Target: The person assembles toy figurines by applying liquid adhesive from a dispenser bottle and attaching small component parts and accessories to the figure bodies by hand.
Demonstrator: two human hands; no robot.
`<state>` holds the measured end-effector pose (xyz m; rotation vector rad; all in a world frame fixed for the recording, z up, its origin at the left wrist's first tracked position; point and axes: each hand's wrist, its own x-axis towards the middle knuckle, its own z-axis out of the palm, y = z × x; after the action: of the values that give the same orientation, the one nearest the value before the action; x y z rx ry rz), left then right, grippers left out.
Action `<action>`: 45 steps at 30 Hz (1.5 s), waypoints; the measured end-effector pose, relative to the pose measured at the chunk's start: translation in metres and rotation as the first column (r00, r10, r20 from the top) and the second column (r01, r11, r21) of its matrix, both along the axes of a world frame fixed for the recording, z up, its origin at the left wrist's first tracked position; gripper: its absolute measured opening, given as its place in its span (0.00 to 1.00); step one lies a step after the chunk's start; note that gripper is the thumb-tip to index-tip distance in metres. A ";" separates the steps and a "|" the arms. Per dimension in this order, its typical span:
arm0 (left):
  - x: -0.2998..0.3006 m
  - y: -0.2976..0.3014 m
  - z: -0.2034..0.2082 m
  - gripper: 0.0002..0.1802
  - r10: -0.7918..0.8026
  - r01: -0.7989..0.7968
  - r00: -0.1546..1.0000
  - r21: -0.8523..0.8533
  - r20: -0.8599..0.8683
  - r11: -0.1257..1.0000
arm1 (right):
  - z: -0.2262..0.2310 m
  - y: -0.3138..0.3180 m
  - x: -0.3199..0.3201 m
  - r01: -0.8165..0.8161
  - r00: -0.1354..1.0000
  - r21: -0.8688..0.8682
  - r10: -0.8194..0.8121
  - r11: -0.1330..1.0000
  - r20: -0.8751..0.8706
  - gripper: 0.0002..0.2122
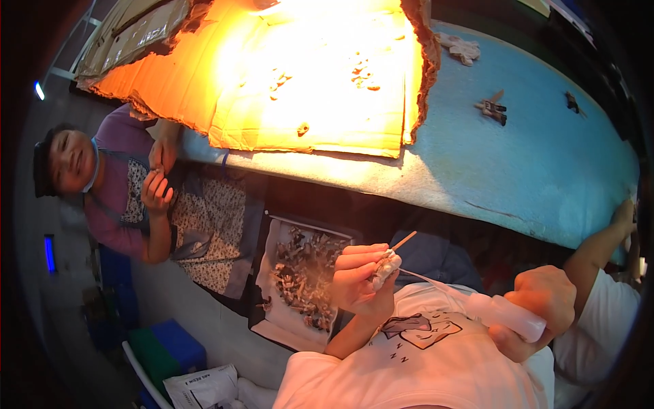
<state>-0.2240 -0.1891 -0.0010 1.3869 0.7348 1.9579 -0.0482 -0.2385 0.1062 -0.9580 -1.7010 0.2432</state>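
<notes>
My left hand (357, 273) pinches a small pale moulded figure (387, 268), held up in front of my shirt. A thin wooden stick (405, 240) juts from beside the figure, up and to the right. My right hand (545, 300) is wrapped round a translucent white squeeze bottle (507, 317), tilted with its long thin nozzle (429, 280) pointing left. The nozzle's tip reaches close to the figure; whether they touch I cannot tell. What the figure represents is too small to make out.
Beyond my hands runs a blue-covered table (490, 177) bearing a brightly lit, torn cardboard box (153, 82) and a few small pieces (492, 109). Left of my hand, a lined tray (281, 322) holds many small parts. A co-worker (126, 177) sits left; another person's arm (599, 242) is right.
</notes>
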 end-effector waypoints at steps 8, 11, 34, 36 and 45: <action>-0.001 -0.001 0.001 0.16 -0.020 0.019 0.999 -0.008 -0.030 1.000 | -0.002 0.001 -0.007 -0.041 0.998 -0.021 0.042 0.999 0.044 0.14; -0.001 -0.001 0.003 0.16 -0.026 0.026 0.999 -0.004 -0.036 1.000 | 0.002 0.005 -0.012 -0.041 0.997 0.003 0.040 0.999 0.066 0.13; -0.002 0.000 0.004 0.15 -0.035 0.034 0.999 -0.037 -0.026 0.999 | -0.001 0.004 -0.014 -0.006 0.999 -0.011 0.006 1.000 0.033 0.13; -0.003 0.000 0.005 0.15 -0.035 0.034 0.999 -0.042 -0.035 0.999 | 0.000 0.006 -0.015 -0.002 1.000 -0.016 0.002 1.000 0.023 0.13; -0.002 0.000 0.005 0.15 -0.042 0.043 0.999 -0.048 0.021 0.998 | 0.000 0.004 -0.014 0.031 0.999 0.004 -0.031 1.000 0.024 0.13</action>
<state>-0.2258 -0.1892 0.0041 1.3419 0.7326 1.9059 -0.0625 -0.2347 0.1061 -0.9882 -1.7068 0.2088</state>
